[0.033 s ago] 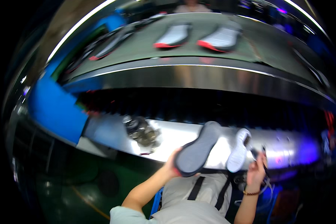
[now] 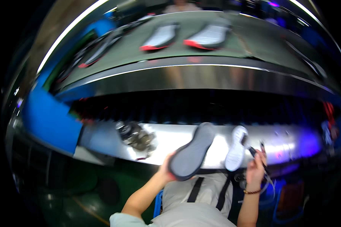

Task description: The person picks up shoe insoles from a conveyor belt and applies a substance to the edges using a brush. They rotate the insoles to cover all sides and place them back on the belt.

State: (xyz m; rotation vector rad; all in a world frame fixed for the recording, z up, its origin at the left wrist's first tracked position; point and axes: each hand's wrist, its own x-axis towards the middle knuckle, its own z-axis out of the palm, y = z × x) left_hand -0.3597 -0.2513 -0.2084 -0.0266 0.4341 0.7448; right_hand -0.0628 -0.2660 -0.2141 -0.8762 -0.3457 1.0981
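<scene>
- The left hand (image 2: 166,171) grips a grey shoe sole (image 2: 192,151) by its lower end, fingers wrapped round the edge, tread side up toward the camera; the sole leans up and away over the near edge of the steel workbench (image 2: 106,138).
- The right hand (image 2: 255,168) is closed on a thin dark tool (image 2: 262,149), and a white sole (image 2: 236,148) rises just beside it, touching or nearly touching the fingers; I cannot tell whether that hand also holds the white sole.
- Judging by this, the step in hand is work on the pair of soles, held up for treatment or checking with the tool; the next move would call for a steady left grip and for bringing the tool tip to the sole without letting it slip.
- On the bench, left of the grey sole, lies a dark clutter of small parts (image 2: 134,134).
- Beyond the bench's far edge, a green conveyor belt (image 2: 254,41) carries grey shoes with red soles (image 2: 206,38).
- A blue panel (image 2: 49,115) stands at the bench's left end.
</scene>
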